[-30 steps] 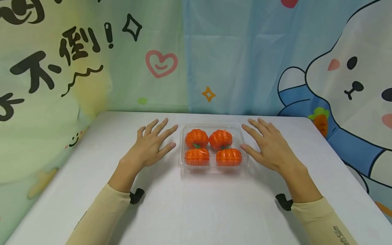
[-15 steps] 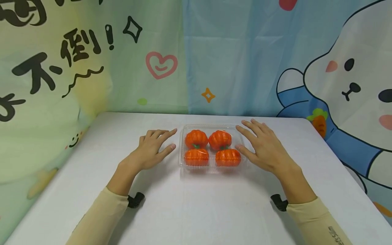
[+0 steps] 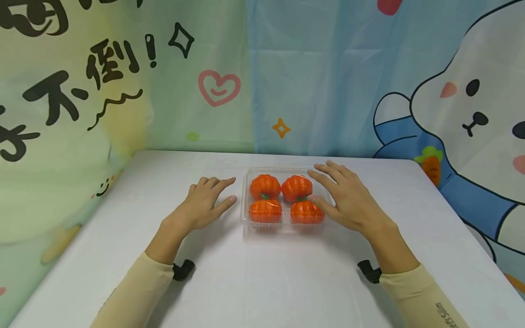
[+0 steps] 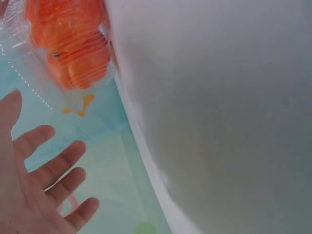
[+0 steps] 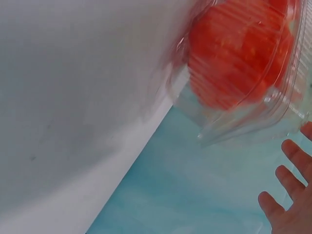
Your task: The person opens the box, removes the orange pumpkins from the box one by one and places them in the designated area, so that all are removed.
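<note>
Where tabletop [image 3: 279,278] fronts the clear box [image 3: 287,227], spread, empty hands [image 3: 203,203] [image 3: 347,198] flank its side edges.

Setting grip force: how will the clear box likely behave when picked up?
The box probably flexes if squeezed: its walls look thin. Its shiny plastic may be slippery. Wide and low on the table, it seems unlikely to tip.

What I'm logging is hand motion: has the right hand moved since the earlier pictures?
Yes: in the head view, the right hand has moved left, judged against the printed orange star.
</note>
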Demonstrator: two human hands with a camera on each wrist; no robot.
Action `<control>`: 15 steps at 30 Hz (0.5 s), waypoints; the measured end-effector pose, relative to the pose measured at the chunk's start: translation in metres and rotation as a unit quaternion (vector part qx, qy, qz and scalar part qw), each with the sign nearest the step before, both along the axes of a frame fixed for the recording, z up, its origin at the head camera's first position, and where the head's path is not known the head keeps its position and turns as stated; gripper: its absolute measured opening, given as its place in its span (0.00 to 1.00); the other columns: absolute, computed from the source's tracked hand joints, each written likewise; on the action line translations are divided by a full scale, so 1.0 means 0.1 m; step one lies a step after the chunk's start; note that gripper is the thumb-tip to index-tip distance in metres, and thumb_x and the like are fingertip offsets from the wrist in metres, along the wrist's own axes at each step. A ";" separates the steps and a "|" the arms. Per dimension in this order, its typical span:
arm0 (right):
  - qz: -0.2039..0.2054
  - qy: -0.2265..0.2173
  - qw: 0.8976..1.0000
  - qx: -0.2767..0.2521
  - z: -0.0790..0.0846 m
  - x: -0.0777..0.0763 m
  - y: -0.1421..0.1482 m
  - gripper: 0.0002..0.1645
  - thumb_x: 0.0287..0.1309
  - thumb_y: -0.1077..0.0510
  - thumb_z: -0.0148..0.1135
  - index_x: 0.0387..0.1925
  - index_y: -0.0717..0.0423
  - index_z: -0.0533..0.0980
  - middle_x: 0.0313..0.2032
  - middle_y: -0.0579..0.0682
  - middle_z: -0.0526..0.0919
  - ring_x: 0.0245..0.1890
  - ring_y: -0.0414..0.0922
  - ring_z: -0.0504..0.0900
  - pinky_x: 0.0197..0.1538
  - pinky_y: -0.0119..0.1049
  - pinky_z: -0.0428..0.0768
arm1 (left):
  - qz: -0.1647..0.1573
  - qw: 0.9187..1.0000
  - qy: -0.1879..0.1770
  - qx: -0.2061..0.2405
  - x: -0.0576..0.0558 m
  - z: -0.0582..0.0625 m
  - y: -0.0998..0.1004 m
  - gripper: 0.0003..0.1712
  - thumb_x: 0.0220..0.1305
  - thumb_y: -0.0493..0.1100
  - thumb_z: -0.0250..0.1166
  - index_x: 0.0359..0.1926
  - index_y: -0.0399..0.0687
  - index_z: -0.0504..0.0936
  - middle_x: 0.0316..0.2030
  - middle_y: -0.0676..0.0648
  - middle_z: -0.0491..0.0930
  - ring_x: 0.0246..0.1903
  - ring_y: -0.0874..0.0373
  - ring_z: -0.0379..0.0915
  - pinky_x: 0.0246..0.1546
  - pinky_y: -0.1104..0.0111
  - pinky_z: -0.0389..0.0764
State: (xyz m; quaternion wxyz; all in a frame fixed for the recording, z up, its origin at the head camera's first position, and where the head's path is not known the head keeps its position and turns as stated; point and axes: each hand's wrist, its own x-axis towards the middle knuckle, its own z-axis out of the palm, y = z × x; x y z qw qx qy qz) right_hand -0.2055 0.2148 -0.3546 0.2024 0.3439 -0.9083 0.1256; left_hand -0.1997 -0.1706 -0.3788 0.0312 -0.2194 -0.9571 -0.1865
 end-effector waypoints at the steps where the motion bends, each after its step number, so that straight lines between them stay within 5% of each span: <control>1: 0.002 -0.002 1.000 -0.001 0.00 0.00 -0.01 0.36 0.66 0.43 0.65 0.71 0.50 0.71 0.70 0.56 0.72 0.74 0.62 0.63 0.72 0.64 0.60 | -0.002 1.000 -0.005 0.005 0.00 -0.01 0.00 0.37 0.77 0.66 0.50 0.78 0.57 0.63 0.63 0.43 0.75 0.63 0.44 0.64 0.59 0.45 0.65; 15: 0.035 -0.018 0.999 0.011 0.03 0.05 -0.28 0.36 0.65 0.36 0.65 0.68 0.46 0.73 0.69 0.53 0.73 0.74 0.60 0.63 0.74 0.62 0.58 | -0.020 0.997 -0.068 0.043 0.02 -0.05 0.02 0.30 0.78 0.58 0.54 0.66 0.39 0.74 0.46 0.45 0.80 0.53 0.46 0.72 0.57 0.53 0.74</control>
